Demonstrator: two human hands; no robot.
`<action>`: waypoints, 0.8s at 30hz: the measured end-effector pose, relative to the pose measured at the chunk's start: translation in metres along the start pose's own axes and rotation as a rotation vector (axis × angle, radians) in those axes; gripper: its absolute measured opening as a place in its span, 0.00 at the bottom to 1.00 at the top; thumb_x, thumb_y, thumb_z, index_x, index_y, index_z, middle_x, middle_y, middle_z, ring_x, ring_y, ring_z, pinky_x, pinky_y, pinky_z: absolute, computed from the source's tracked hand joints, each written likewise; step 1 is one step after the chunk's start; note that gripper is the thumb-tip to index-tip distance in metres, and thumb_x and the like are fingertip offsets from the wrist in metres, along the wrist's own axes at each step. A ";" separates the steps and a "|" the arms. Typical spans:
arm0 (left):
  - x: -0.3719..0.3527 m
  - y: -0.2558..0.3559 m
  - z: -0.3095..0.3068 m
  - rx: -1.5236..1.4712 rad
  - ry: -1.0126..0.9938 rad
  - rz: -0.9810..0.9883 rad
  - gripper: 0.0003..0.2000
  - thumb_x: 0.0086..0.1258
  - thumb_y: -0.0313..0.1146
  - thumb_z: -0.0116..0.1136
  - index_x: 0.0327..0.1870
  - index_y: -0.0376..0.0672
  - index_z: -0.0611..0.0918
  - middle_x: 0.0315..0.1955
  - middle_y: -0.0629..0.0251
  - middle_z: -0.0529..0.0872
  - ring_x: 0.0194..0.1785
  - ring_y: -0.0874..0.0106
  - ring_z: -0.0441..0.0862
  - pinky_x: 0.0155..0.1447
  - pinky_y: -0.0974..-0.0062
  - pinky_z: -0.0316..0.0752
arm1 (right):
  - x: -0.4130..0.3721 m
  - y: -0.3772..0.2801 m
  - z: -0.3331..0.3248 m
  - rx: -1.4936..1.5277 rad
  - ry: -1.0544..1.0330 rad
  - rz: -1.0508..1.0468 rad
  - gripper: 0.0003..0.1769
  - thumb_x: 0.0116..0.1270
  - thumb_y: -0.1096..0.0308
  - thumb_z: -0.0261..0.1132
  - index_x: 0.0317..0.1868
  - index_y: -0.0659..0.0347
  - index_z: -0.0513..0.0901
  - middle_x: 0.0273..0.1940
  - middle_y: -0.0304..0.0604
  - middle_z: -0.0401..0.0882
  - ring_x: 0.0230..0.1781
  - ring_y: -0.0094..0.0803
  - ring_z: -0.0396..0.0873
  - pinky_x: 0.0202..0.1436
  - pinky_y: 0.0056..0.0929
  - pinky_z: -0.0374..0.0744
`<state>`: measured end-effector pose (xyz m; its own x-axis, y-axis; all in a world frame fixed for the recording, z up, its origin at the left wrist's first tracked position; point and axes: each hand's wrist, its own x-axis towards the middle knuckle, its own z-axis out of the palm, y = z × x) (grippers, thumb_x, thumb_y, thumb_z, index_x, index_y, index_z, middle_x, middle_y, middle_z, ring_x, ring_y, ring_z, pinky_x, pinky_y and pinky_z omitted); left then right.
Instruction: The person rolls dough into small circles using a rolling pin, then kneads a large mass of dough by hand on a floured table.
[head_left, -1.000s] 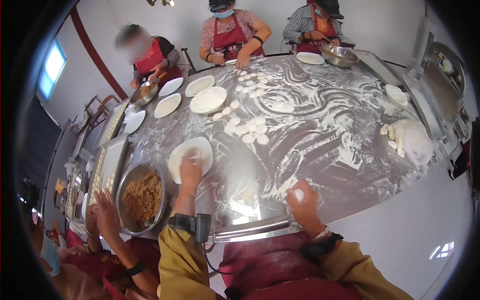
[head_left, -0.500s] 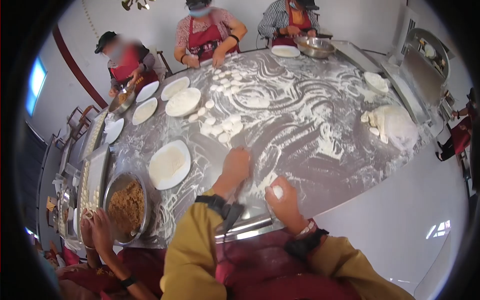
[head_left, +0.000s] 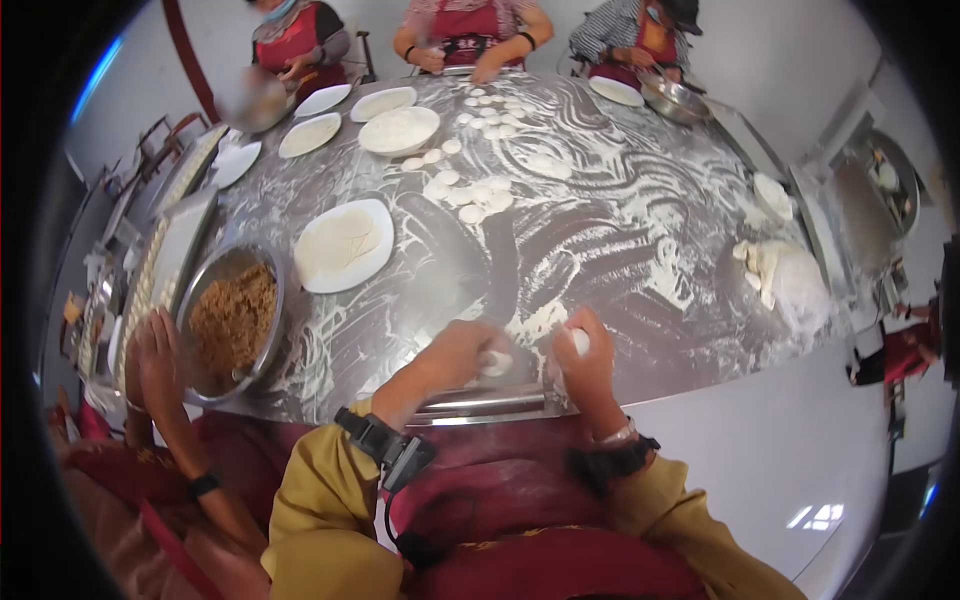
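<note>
My left hand (head_left: 462, 350), slightly blurred, is low over the near edge of the floured table (head_left: 560, 235), its fingers curled at a small white piece of dough (head_left: 496, 363). To its right, my right hand (head_left: 592, 365) is closed around a round white dough piece (head_left: 580, 341), which shows between thumb and fingers. Loose flour (head_left: 540, 318) lies just beyond both hands. A shiny metal edge (head_left: 480, 403) runs beneath them, in front of my red apron (head_left: 500, 490).
A white plate of flat wrappers (head_left: 345, 246) and a metal bowl of brown filling (head_left: 235, 310) stand left. A co-worker's hands (head_left: 158, 360) are beside the bowl. Dough pieces (head_left: 470, 197) lie ahead. Covered dough (head_left: 790, 280) is at right. Several people work around the table.
The view has shifted, so the far table side sits higher. My left hand has come back toward the near edge, and a dough piece now shows at its fingers. My right hand still holds its dough.
</note>
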<state>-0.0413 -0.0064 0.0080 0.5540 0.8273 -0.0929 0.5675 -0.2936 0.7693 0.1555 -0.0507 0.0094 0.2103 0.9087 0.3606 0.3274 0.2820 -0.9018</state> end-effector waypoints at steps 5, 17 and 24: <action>0.016 0.008 0.009 0.090 -0.026 0.017 0.07 0.56 0.25 0.61 0.35 0.39 0.80 0.29 0.55 0.83 0.34 0.60 0.81 0.40 0.68 0.74 | 0.009 -0.022 0.004 0.026 -0.037 0.028 0.07 0.59 0.72 0.61 0.28 0.63 0.70 0.20 0.43 0.69 0.23 0.26 0.70 0.28 0.29 0.71; 0.006 0.001 0.017 0.143 0.072 0.023 0.06 0.59 0.31 0.58 0.30 0.39 0.77 0.28 0.51 0.81 0.36 0.51 0.79 0.40 0.60 0.73 | -0.004 0.020 0.007 -0.148 0.081 -0.012 0.08 0.60 0.70 0.62 0.29 0.63 0.71 0.22 0.44 0.69 0.23 0.28 0.69 0.28 0.31 0.72; 0.025 0.008 0.030 0.202 0.256 -0.009 0.06 0.61 0.32 0.56 0.32 0.40 0.78 0.28 0.51 0.82 0.37 0.50 0.79 0.42 0.58 0.74 | 0.060 0.011 0.052 -0.115 0.054 -0.016 0.07 0.60 0.71 0.61 0.30 0.63 0.72 0.23 0.46 0.72 0.23 0.29 0.70 0.29 0.30 0.72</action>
<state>-0.0044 -0.0022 -0.0067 0.3913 0.9165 0.0826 0.6954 -0.3533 0.6258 0.1240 0.0225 0.0086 0.2523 0.8857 0.3898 0.4337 0.2566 -0.8638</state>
